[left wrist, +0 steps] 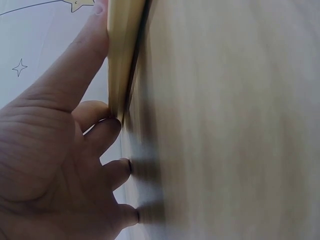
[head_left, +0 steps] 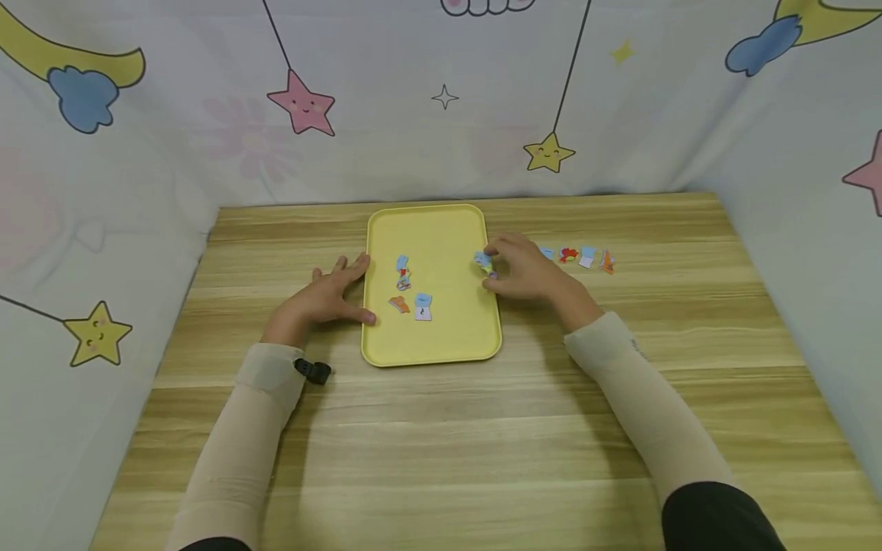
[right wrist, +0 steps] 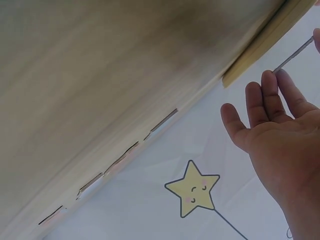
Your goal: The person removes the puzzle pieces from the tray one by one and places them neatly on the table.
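Note:
My left hand (head_left: 320,298) rests at the left edge of a yellow tray (head_left: 455,337), its thumb on the rim and its fingers spread. The left wrist view shows that thumb against the tray's side (left wrist: 122,55). Over the tray's right edge, my right hand (head_left: 524,268) pinches a small flat picture piece (head_left: 483,262), blue with green and purple, between thumb and fingers. Seen edge-on in the right wrist view, the piece (right wrist: 294,54) is thin and held above the table. Inside the tray lie a blue piece (head_left: 403,262), a red-and-blue piece (head_left: 403,278), an orange piece (head_left: 399,304) and a blue-and-white piece (head_left: 423,307).
Right of the tray, several flat pieces lie in a row on the wooden table (head_left: 441,451): a blue one (head_left: 547,252) partly behind my hand, a red one (head_left: 568,255), a blue-and-white one (head_left: 587,256) and an orange one (head_left: 607,262). A printed curtain (head_left: 386,153) hangs behind.

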`<state>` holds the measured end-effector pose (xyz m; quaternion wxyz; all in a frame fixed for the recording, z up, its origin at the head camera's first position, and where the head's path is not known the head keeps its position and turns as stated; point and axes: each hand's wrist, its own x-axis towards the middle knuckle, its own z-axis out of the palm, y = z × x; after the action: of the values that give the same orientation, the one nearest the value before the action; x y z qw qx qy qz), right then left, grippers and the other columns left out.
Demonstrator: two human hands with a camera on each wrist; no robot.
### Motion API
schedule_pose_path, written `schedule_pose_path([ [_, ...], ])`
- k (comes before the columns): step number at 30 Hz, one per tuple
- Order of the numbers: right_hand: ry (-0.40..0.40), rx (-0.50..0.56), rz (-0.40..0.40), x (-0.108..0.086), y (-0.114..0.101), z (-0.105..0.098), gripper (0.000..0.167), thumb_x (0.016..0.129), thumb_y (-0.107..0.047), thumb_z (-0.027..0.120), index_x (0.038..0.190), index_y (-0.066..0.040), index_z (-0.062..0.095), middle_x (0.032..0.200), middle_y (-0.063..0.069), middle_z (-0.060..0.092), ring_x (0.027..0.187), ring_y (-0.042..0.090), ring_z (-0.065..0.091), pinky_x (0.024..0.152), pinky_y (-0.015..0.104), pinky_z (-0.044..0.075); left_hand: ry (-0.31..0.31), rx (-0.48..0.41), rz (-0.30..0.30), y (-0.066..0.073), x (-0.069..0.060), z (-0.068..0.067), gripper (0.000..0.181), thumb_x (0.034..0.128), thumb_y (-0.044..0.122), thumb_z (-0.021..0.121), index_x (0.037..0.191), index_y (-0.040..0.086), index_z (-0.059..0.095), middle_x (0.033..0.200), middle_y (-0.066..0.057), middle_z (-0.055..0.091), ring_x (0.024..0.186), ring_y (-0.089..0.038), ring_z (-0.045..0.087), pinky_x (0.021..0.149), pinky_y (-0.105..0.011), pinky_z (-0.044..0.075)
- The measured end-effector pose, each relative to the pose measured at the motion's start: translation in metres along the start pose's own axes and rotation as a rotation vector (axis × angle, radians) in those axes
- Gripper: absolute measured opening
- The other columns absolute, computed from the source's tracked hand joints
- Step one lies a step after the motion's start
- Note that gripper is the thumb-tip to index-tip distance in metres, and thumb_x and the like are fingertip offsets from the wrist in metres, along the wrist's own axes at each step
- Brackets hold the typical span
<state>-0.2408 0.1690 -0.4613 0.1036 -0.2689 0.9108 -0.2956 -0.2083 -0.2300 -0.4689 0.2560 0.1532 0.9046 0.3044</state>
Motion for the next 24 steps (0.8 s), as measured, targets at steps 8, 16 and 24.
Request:
schedule_pose_path([
  [8, 0.009, -0.008, 0.025, -0.008, 0.008, -0.004, 0.052, 0.089, -0.023, 0.075, 0.134, 0.001, 0.064, 0.138, 0.017, 0.061, 0.138, 0.037, 0.048, 0.119, 0.053, 0.035, 0.000, -0.006, 0.000, 0.000, -0.001, 0.000, 0.128, 0.0815, 0.045, 0.091, 0.171, 0.015, 0.006, 0.177, -0.002, 0.000, 0.161, -0.034, -0.015, 0.121, -0.064, -0.021],
  [16, 0.017, 0.002, 0.046, -0.015, 0.016, -0.008, 0.056, 0.089, -0.026, 0.079, 0.135, 0.003, 0.064, 0.138, 0.019, 0.060, 0.138, 0.037, 0.048, 0.119, 0.052, 0.035, 0.000, -0.003, 0.003, 0.001, 0.000, 0.000, 0.128, 0.0812, 0.044, 0.092, 0.171, 0.014, 0.006, 0.177, -0.003, 0.000, 0.161, -0.035, -0.014, 0.121, -0.065, -0.021],
  [24, 0.022, 0.036, 0.050, -0.025, 0.024, -0.013, 0.055, 0.093, -0.025, 0.075, 0.136, 0.005, 0.061, 0.138, 0.022, 0.059, 0.136, 0.040, 0.047, 0.117, 0.055, 0.037, -0.001, -0.007, -0.011, 0.000, -0.001, 0.000, 0.128, 0.0809, 0.046, 0.092, 0.171, 0.016, 0.006, 0.177, -0.002, 0.000, 0.161, -0.035, -0.015, 0.120, -0.066, -0.021],
])
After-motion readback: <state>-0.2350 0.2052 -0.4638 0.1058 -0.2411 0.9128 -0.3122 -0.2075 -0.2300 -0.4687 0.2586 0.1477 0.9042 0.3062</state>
